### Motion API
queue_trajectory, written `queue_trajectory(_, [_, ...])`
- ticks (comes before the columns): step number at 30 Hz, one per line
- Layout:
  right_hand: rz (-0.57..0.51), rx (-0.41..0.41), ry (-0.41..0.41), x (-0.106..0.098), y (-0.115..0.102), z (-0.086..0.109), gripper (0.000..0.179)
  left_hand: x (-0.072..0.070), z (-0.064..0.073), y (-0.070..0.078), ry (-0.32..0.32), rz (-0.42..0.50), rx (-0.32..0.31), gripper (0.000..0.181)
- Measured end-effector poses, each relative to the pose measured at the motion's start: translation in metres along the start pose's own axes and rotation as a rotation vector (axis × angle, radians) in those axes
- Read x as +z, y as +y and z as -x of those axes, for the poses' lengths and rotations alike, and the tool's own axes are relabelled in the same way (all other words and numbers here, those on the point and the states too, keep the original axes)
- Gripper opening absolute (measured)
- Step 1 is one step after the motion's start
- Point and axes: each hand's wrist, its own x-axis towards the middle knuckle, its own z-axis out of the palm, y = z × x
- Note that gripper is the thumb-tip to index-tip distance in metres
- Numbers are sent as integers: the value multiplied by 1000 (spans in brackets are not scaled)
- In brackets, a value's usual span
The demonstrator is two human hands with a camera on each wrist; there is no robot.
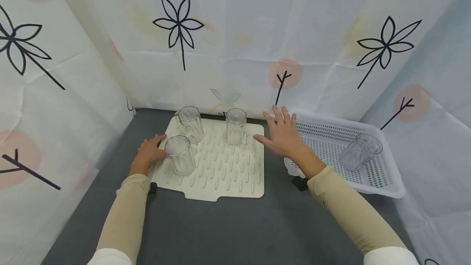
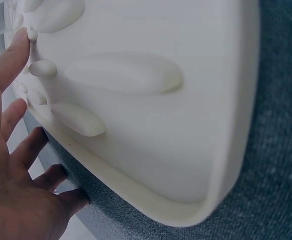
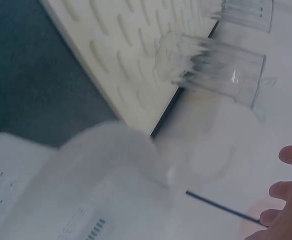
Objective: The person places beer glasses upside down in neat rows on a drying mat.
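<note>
A cream drying mat (image 1: 228, 175) with raised oval ridges lies on the dark table, and three clear glass mugs stand on it: one front left (image 1: 181, 156), one back left (image 1: 190, 125), one back right (image 1: 235, 128). At the mat's left edge is my left hand (image 1: 149, 153), close beside the front-left mug. Its thumb (image 2: 16, 56) reaches over the mat while the other fingers spread outside the rim. My right hand (image 1: 284, 137) is raised with fingers spread and holds nothing, between the mat and a white perforated basket (image 1: 395, 183).
Inside the basket, on the right, another clear glass (image 1: 358, 152) lies tilted. Patterned white curtains (image 1: 235, 52) close off the back and both sides of the dark table (image 1: 235, 232). The mat has a notched front edge.
</note>
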Motion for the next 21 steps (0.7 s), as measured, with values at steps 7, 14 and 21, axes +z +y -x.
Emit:
queue_trajectory(7, [4, 62, -8, -6, 27, 6, 88, 1, -3, -3, 2, -5, 5, 79])
queue_trajectory(14, [3, 117, -27, -5, 51, 10, 88, 2, -4, -4, 8, -6, 21, 79])
queue_trajectory(21, [-19, 179, -40, -12, 70, 15, 89, 2, -3, -3, 11, -10, 23, 78])
